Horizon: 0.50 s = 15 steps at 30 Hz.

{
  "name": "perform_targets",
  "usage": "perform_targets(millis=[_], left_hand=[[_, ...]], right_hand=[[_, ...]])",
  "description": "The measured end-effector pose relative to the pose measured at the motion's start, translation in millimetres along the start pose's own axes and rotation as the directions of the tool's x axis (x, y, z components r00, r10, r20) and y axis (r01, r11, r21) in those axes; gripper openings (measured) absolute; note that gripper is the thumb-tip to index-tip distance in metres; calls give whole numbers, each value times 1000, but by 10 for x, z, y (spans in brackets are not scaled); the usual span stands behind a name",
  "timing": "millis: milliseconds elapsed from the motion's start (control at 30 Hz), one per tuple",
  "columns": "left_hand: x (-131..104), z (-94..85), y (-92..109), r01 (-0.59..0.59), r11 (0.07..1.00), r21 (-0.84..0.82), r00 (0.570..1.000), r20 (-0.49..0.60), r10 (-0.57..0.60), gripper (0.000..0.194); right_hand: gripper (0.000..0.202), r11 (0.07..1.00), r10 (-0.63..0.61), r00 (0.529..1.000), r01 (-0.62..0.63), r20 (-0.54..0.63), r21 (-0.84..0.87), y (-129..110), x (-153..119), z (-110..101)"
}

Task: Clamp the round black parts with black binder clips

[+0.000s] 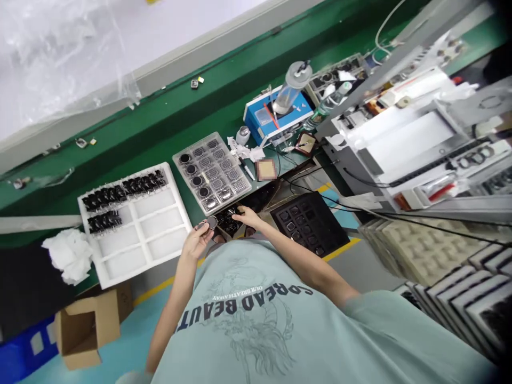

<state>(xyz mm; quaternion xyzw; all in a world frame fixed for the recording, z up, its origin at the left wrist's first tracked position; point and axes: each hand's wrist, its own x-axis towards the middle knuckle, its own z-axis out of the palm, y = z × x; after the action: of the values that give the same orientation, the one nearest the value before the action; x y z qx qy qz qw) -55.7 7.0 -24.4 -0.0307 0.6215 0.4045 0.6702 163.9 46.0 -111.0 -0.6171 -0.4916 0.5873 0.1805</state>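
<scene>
My left hand (196,242) is closed on a round dark disc that looks like a watch head (212,221), held just in front of my shirt. My right hand (248,218) reaches over a box of small shiny black parts (230,221) below the bench edge. Its thumb and fingers are bent together at the parts; whatever they pinch is too small to make out. Beyond both hands lies a clear plastic tray (246,186) with round dark pieces in some pockets. To the left, a white foam tray (182,205) carries rows of black parts in its upper compartments.
A blue device (260,125) with a clear cylinder stands at the back. Right of my right hand sits a black foam tray (340,234) near hanging cables (376,210). Crumpled white wrap (70,256) and a cardboard box (108,320) are at the left; stacked trays (452,298) rise at the right.
</scene>
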Motion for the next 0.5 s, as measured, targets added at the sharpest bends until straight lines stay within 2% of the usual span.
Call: perform_targets(millis=[100,167,267,367,433,500], left_hand=[[116,406,-189,158,987,29,983,92,-160,12],[187,696,-330,253,963,91,949,173,-265,13],[294,1089,-502,300,937,178,903,265,-339,13],[440,1410,-596,271,937,219,912,253,-322,11],[561,1603,-635,257,945,204,937,188,-295,4],[683,1786,-675,256,949,184,950,134,-282,13]], right_hand=[[81,937,-174,981,137,88,322,67,-270,-148],[78,877,-264,964,229,26,422,100,-457,-246],[56,841,-225,963,268,-146,470,136,-576,-430],[42,900,-108,945,224,-307,374,173,-482,-692],[29,982,-16,921,87,-389,165,195,-369,-903],[19,993,67,877,-103,-475,-49,218,-278,-1113]])
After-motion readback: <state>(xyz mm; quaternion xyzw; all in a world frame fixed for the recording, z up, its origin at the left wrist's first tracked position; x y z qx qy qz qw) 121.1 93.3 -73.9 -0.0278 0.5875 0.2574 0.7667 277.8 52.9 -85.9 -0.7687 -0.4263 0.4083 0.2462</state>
